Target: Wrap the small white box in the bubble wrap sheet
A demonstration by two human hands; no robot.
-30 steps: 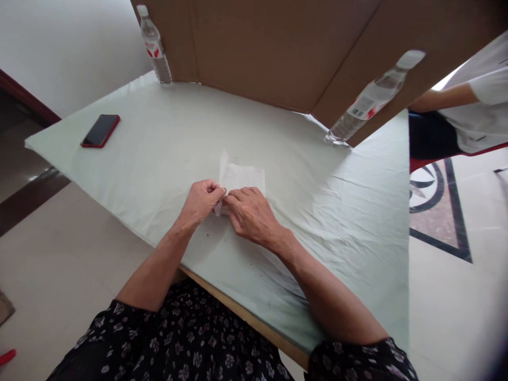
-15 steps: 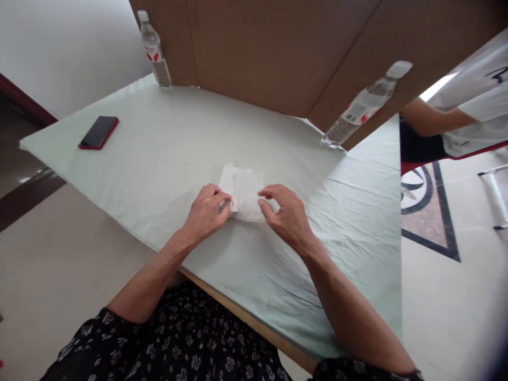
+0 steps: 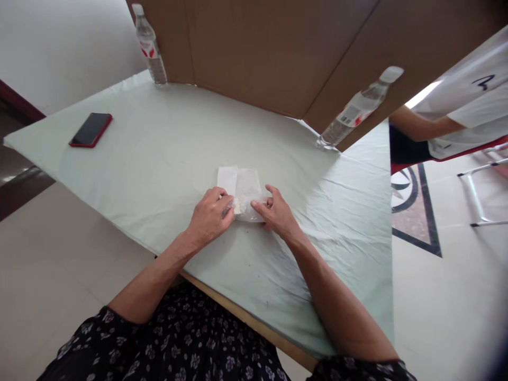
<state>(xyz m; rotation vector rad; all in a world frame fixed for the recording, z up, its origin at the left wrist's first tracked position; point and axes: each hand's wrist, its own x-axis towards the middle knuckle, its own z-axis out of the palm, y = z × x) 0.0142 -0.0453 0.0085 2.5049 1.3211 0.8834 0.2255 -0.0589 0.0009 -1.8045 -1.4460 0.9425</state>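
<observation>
A small translucent plastic bag [image 3: 248, 182] lies in front of me, with a white paper-like strip [image 3: 227, 179] along its left side. My left hand [image 3: 212, 211] is closed in a pinch at the bag's lower left, where crinkled clear plastic shows between thumb and fingers. Beside those fingertips is a small beige patch [image 3: 238, 206], too small to make out. At the bag's right edge, the thumb of my right hand [image 3: 278, 211] presses on top while other fingers curl under it. The right index finger stays raised.
A pale green cloth covers the table [image 3: 170, 143]. Brown cardboard panels [image 3: 254, 53] stand along the back, with one water bottle [image 3: 151, 50] at left and another bottle [image 3: 359, 111] at right. A red-cased phone [image 3: 91, 129] lies far left. Beyond the panel appears a person's arm [image 3: 426, 127].
My right hand has come in from beside the bag and now grips its right edge. The bag and white strip lie flatter. My left hand keeps its pinch. The whole view has shifted slightly.
</observation>
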